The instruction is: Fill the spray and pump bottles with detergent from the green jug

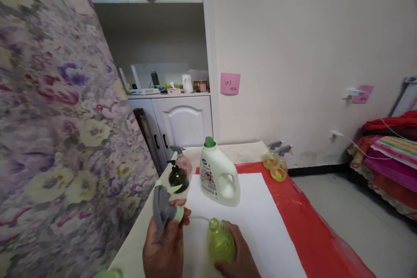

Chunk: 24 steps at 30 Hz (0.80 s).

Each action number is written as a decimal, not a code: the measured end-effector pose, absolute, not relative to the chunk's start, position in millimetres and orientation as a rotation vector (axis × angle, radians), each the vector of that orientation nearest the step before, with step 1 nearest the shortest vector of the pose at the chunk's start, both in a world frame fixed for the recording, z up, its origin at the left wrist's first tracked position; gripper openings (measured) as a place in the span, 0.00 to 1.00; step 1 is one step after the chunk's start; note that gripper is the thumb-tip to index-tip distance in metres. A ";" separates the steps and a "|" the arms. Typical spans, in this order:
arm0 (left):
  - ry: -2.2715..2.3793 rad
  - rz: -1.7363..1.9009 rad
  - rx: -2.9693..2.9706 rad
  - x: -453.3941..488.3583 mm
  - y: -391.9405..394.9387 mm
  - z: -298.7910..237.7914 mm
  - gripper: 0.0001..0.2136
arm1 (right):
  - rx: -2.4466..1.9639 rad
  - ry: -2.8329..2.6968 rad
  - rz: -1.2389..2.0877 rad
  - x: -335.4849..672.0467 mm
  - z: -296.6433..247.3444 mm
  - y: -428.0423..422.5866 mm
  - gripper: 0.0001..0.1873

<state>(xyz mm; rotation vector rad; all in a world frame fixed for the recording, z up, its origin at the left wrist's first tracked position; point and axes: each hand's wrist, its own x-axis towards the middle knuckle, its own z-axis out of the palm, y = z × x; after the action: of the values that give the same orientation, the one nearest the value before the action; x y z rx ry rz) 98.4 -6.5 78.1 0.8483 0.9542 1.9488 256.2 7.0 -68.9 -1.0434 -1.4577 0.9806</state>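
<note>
My left hand (164,247) is closed around a grey and pale-green spray head (163,208), lifted off its bottle, with its thin white tube trailing to the right. My right hand (239,252) grips a small yellow-green plastic bottle (220,239) lying tilted with its open neck toward the spray head. Both hands are low over a white sheet (254,217) on the table. Just behind them stands a white detergent jug with a green cap (217,176).
A dark green pump bottle (177,176) and a pink spray bottle (183,160) stand at the left of the sheet. Two yellow spray bottles (276,163) stand at the back right on the red cloth (312,234). A flowered curtain (55,117) hangs at left. Bedding (391,156) lies at right.
</note>
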 end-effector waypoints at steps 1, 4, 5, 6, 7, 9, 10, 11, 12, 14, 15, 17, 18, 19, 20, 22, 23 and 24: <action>1.016 1.912 0.908 99.9 -6.4 75.3 0.13 | -1.028 -1.455 0.977 256.4 -68.7 7.1 0.45; 1.181 1.721 1.122 104.7 -4.5 67.3 0.16 | -1.018 -1.441 0.975 257.4 -66.6 6.2 0.43; 1.207 1.630 1.192 106.6 -3.3 64.3 0.17 | -1.016 -1.436 0.984 257.8 -65.7 5.6 0.43; 1.225 1.543 1.256 108.6 -1.6 61.0 0.18 | -1.018 -1.432 0.999 258.3 -64.9 5.0 0.43; 1.237 1.468 1.319 110.7 0.4 57.4 0.18 | -1.021 -1.430 1.017 258.7 -64.4 4.5 0.43; 1.246 1.369 1.442 114.5 4.9 50.2 0.16 | -1.027 -1.422 1.043 259.3 -64.3 4.0 0.43; 1.253 1.342 1.493 116.0 7.1 46.9 0.15 | -1.031 -1.416 1.049 259.5 -64.7 4.2 0.43; 1.265 1.323 1.535 117.1 9.0 44.3 0.14 | -1.033 -1.409 1.049 259.6 -65.5 4.5 0.43; 1.280 1.306 1.572 117.7 10.4 42.3 0.14 | -1.026 -1.406 1.047 259.6 -66.4 5.0 0.43; 1.315 1.285 1.625 117.9 11.6 40.3 0.13 | -1.011 -1.405 1.041 259.5 -68.5 6.3 0.43; 1.331 1.280 1.641 117.5 11.7 40.1 0.13 | -1.011 -1.405 1.042 259.4 -69.5 6.9 0.43; 1.337 1.280 1.659 116.5 11.4 40.0 0.13 | -1.014 -1.405 1.054 259.4 -70.7 7.9 0.44; 1.332 1.288 1.662 115.9 11.4 39.7 0.13 | -1.017 -1.402 1.065 259.4 -70.9 8.2 0.44; 1.326 1.297 1.662 115.5 11.7 39.1 0.13 | -1.020 -1.399 1.073 259.5 -70.6 8.3 0.44; 1.322 1.306 1.662 115.1 12.4 38.1 0.13 | -1.023 -1.399 1.078 259.7 -69.9 8.3 0.44; 1.326 1.305 1.652 114.7 14.7 35.2 0.13 | -1.038 -1.403 1.083 260.1 -67.5 7.9 0.45; 1.330 1.294 1.636 114.6 16.2 33.2 0.13 | -1.053 -1.402 1.086 260.4 -66.1 7.7 0.45; 1.327 1.280 1.608 114.6 17.8 31.1 0.14 | -1.065 -1.401 1.090 260.6 -64.8 7.4 0.45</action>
<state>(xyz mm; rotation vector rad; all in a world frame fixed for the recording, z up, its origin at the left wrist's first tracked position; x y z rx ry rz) 114.6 17.8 31.1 1.6082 1.3274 1.2805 260.6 7.4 -64.8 -1.0646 -1.4013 1.0897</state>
